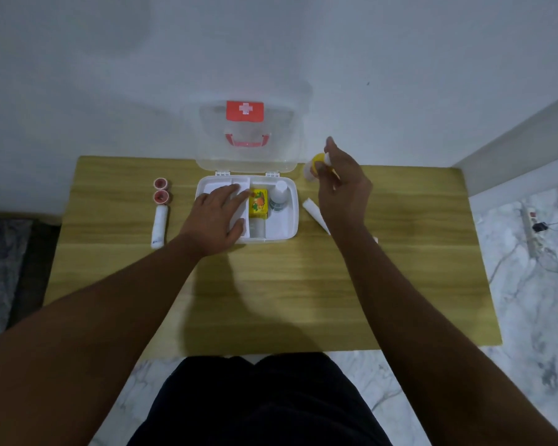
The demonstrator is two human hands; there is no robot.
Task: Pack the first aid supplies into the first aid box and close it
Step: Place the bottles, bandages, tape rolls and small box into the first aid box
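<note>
Bare forearms reach over the pale wooden desk (271,284). The left hand (218,217) lies flat, grip spread, on the left compartment of the open white plastic first aid box (291,220). Right of the box, the raised right hand (343,188) has its grip pinching a small yellow-and-white container (313,167).

The right hand (342,188) covers most of the blurred yellow-and-white container (313,167) it holds, and its wrist hides the near end of a tube (313,209). The left hand (218,217) hides the left compartment of the box (291,220). The labels on the bottle (278,197) and the packet (258,204) are unreadable.
</note>
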